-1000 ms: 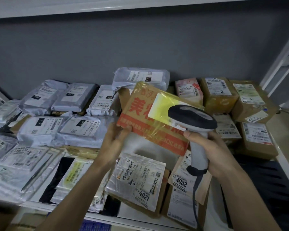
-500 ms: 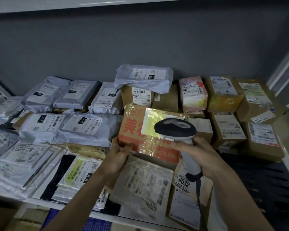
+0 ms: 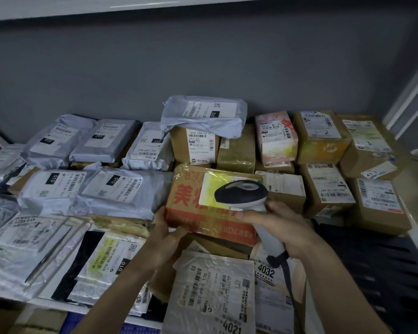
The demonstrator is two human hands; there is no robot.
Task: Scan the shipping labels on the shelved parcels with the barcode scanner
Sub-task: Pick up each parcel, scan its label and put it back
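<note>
A brown carton with red print and shiny tape (image 3: 191, 201) lies on the shelf among the parcels, its pale yellowish label (image 3: 211, 190) facing up. My left hand (image 3: 165, 233) grips its near left corner. My right hand (image 3: 279, 224) holds the white-and-black barcode scanner (image 3: 241, 195) by its handle, the head hovering over the right part of that label and hiding it. The scanner's dark cable (image 3: 291, 285) runs down toward me.
Grey poly mailers (image 3: 116, 189) cover the shelf's left half. Brown cartons (image 3: 323, 138) stack at the back right. Labelled parcels marked 4021 (image 3: 215, 292) and 4032 (image 3: 267, 271) lie near the front edge. A dark slatted patch of shelf (image 3: 377, 266) shows at right.
The red-printed carton came down from a raised, tilted hold onto the shelf. Both hands and the scanner followed it lower and away from me.
</note>
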